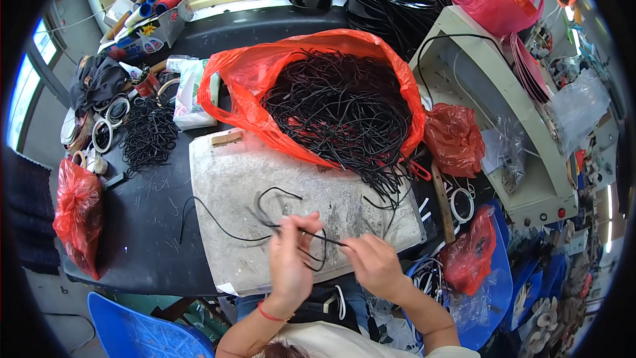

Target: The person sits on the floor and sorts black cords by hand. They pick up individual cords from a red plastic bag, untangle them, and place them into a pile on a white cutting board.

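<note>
A thin black cord runs between my two hands above a stained pale board. My left hand is closed round the cord, with a loop of it around the fingers. One loose length trails off to the left over the board's edge. My right hand pinches the cord a little to the right, and the cord is stretched between the two hands. Just beyond the board lies an open red plastic bag full of tangled black cords, some spilling onto the board.
To the left are a heap of knotted black cord, a tied red bag and white rings. A wooden stick and a crumpled red bag are at the right, beside a beige metal housing. Blue chairs stand nearby.
</note>
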The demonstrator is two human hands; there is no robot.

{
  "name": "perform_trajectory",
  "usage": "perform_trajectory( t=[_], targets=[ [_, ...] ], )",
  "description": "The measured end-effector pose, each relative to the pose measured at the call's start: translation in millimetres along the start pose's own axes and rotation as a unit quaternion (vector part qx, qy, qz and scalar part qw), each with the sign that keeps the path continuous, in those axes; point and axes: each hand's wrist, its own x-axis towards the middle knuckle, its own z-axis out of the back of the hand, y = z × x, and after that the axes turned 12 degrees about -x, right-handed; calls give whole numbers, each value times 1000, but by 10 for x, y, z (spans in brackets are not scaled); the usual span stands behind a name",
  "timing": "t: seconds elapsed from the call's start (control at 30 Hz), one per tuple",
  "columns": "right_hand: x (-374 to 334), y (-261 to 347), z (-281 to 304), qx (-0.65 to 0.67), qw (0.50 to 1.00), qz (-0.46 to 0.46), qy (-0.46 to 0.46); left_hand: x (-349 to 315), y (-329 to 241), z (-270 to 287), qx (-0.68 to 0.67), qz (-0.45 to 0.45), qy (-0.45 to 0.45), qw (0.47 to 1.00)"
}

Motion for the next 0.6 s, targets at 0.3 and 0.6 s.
perform_trajectory(
  t=[0.3, 0.6],
  targets=[
    [225, -793, 300, -148, 981, -111, -50, -141, -271, -156, -103, 253, 67, 960],
    [247, -625, 246, -259, 956, -67, -121, 1, 146, -136, -49, 244, 84, 965]
  ],
)
